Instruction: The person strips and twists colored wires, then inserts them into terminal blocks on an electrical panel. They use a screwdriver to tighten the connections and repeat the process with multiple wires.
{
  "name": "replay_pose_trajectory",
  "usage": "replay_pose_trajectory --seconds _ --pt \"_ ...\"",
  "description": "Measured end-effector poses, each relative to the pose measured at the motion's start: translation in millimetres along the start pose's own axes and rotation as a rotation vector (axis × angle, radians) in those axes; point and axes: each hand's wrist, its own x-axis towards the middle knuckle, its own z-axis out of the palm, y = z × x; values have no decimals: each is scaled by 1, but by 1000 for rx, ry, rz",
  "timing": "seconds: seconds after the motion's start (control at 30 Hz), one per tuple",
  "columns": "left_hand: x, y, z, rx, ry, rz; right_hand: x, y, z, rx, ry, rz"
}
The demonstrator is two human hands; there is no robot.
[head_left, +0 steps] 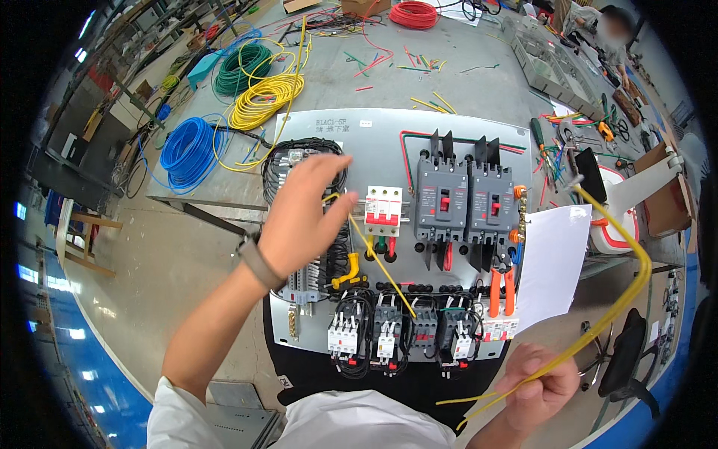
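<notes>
My left hand [308,213] reaches over the left side of a metal mounting panel [329,123], thumb and fingers apart. A thin yellow wire [383,271] bends by its thumb and slants down across the panel; whether the thumb touches it is hard to tell. At the lower right, my right hand [540,383] is closed around a bundle of yellow wires [615,310], which arcs up past the panel's right side with two ends poking out leftward. A yellow-handled tool [348,272] and orange-handled pliers [502,292] lie on the panel.
The panel carries a white-and-red breaker [384,212], two grey breakers [442,198] and several contactors [343,337]. Blue [187,155], yellow [262,105] and green [242,69] wire coils lie left; a paper sheet [552,258] hangs right. Another person [598,34] is at the far right.
</notes>
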Motion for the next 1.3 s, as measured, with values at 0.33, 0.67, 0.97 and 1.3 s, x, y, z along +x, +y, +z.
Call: replay_pose_trajectory --seconds 0.33,0.67,0.97,1.3 --pt "-40 153 -56 -1220 -108 -397 20 0 85 -430 -329 -320" --pt "-28 137 -77 -1439 -86 -573 31 0 49 -395 -507 52" --pt "-33 110 -82 -1924 -474 -697 47 19 59 246 -367 134" --pt "-44 124 -50 -1387 -510 -537 22 29 80 330 -149 -219"
